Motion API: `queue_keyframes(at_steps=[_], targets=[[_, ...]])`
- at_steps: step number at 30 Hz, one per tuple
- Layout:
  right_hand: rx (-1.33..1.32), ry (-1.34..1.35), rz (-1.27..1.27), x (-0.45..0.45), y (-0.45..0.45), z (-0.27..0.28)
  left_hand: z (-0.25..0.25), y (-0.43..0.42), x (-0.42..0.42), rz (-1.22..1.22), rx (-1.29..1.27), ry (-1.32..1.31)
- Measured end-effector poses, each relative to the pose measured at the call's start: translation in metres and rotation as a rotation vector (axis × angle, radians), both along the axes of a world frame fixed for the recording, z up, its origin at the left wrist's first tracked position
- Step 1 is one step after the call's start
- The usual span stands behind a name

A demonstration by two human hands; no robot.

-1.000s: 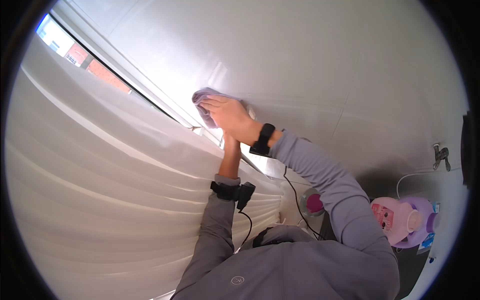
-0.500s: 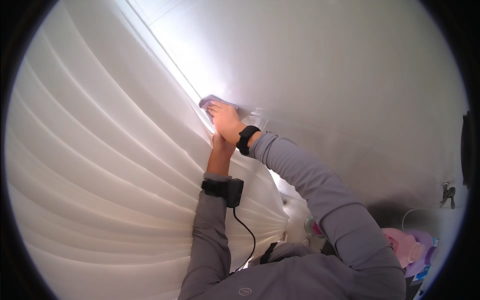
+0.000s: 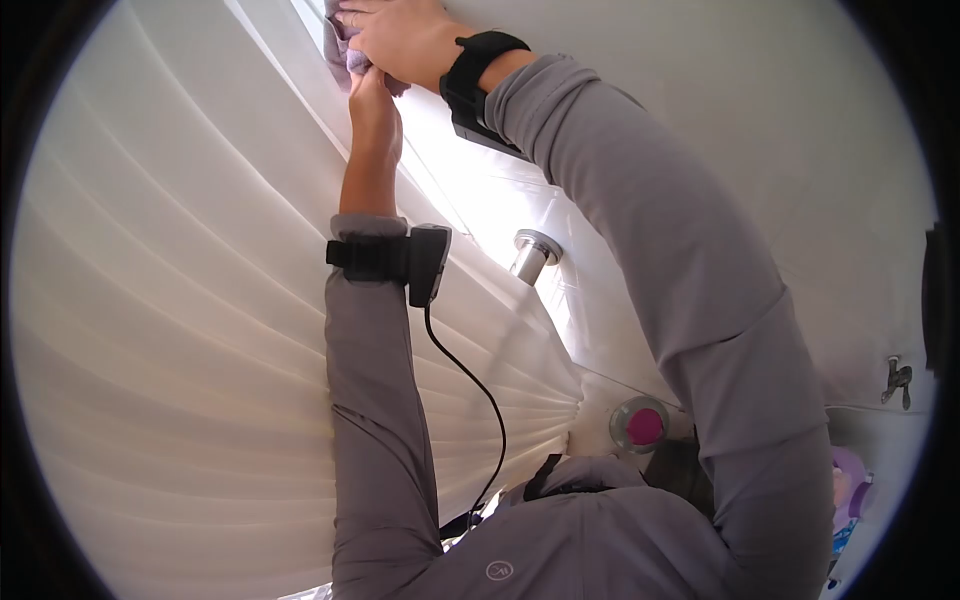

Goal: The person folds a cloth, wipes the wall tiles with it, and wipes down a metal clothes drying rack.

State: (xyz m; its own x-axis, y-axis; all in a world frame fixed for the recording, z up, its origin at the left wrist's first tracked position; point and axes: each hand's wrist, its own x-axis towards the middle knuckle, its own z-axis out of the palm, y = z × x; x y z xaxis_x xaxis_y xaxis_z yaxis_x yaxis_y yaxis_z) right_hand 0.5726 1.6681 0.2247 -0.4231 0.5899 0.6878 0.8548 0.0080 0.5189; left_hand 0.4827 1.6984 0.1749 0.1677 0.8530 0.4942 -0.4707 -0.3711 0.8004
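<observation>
The right hand [image 3: 405, 40] is laid over a folded grey-purple cloth [image 3: 338, 62], its fingers slightly spread across the fabric; the left hand [image 3: 375, 108] is placed just below it in the view, with its fingertips at the cloth's lower part. Whether the fabric is pinched by either hand cannot be told, the thumb of the right and the finger ends of the left being hidden. The cloth is found at the upper margin, to the left of the right hand and beyond the left hand's fingertips. The longer extent of its visible part is directed roughly up and down the view, beside the edge of the pale curtain [image 3: 200, 260]; its upper end is cut off. More of it is covered by the right hand, reached across from the side, whereas the left forearm [image 3: 372, 180] is aligned nearly end-on. A metal fitting [image 3: 537, 252] is seen well apart, below the hands.
</observation>
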Motion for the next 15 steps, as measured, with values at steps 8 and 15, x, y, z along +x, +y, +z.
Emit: queue_keyframes(at_steps=[8,15], targets=[[-0.484,-0.113,-0.078,-0.025,0.056,-0.184,-0.215,0.025,0.024,0.283,0.260,0.447],[-0.260,0.040,0.150,0.021,0.004,-0.104,-0.156,0.001,0.038,0.385,0.413,0.298]])
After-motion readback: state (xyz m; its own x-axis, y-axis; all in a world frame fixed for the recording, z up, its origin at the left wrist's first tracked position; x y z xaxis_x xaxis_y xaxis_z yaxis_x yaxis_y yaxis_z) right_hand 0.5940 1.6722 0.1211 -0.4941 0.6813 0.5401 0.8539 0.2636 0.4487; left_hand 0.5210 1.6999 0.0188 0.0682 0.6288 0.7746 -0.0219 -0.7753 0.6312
